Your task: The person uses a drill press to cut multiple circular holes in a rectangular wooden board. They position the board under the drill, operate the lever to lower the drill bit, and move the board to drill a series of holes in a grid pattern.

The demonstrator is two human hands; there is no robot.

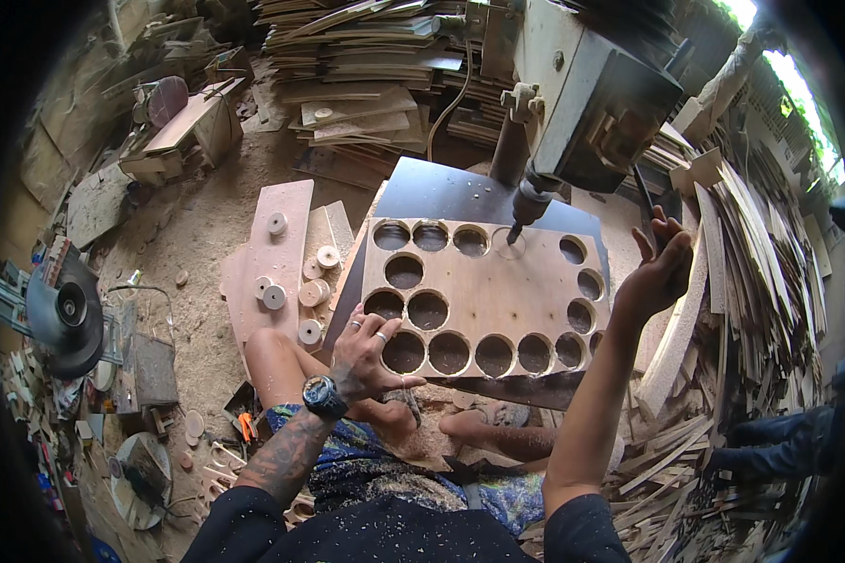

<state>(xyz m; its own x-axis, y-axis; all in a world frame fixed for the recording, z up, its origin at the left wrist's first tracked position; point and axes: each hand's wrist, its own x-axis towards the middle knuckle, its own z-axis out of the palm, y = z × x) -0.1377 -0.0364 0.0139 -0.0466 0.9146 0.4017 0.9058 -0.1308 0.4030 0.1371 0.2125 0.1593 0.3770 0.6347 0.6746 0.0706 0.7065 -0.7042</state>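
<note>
A plywood board (498, 291) with several round holes along its sides lies on the dark metal table (432, 192) of a drill press (582, 103). My left hand (368, 355) grips the board's near left corner, fingers on top and thumb along the near edge. Raised at the right, my right hand (665, 263) is closed round the end of the press's dark lever (643, 190). The drill chuck (532, 197) points down over the far part of the board. Its bit (514, 233) is at a circle marked on the wood; whether it touches, I cannot tell.
Left of the table, a pale board (277, 244) carries several wooden discs (314, 293). Plywood sheets (357, 56) are stacked at the back. Thin offcuts (751, 244) lean at the right. A grinder-like machine with a large disc (66, 305) stands far left. Sawdust covers the floor (197, 253).
</note>
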